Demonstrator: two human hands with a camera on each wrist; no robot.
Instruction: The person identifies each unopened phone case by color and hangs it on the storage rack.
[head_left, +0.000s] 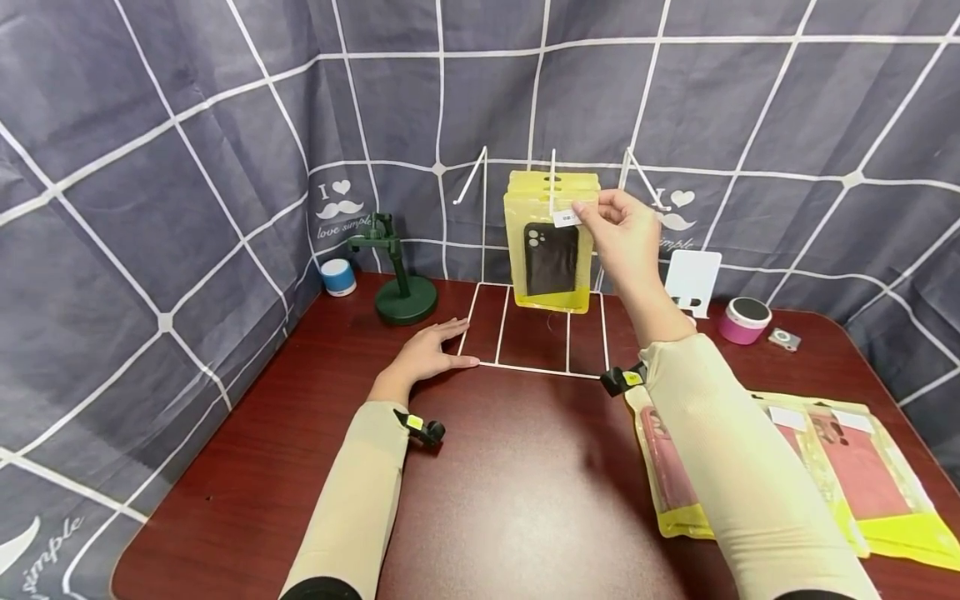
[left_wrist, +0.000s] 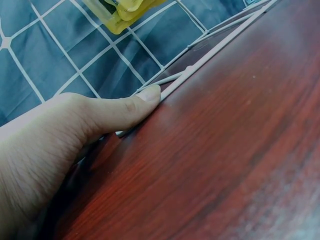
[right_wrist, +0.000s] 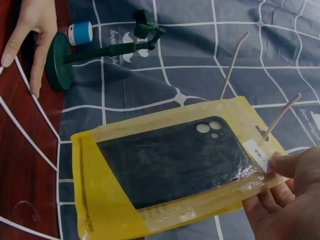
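Note:
My right hand (head_left: 628,243) pinches the upper right edge of a phone case package (right_wrist: 170,165), a clear and yellow bag with a black case inside and a white label by the thumb. The middle hook (right_wrist: 283,115) of a white wire display rack (head_left: 542,370) passes through the bag's hang hole. Another yellow bag (head_left: 577,178) shows just behind it. On the rack's near left base corner rests my left hand (head_left: 426,353), fingers extended and spread. In the left wrist view its thumb (left_wrist: 125,111) lies along the white base wire.
Pink phone case packages (head_left: 862,467) lie at the right, partly under my right forearm. A green stand (head_left: 407,302) and a blue cylinder (head_left: 338,278) are at the back left. A white phone stand (head_left: 693,279), a pink cylinder (head_left: 744,323) and a small silver device (head_left: 784,339) sit back right.

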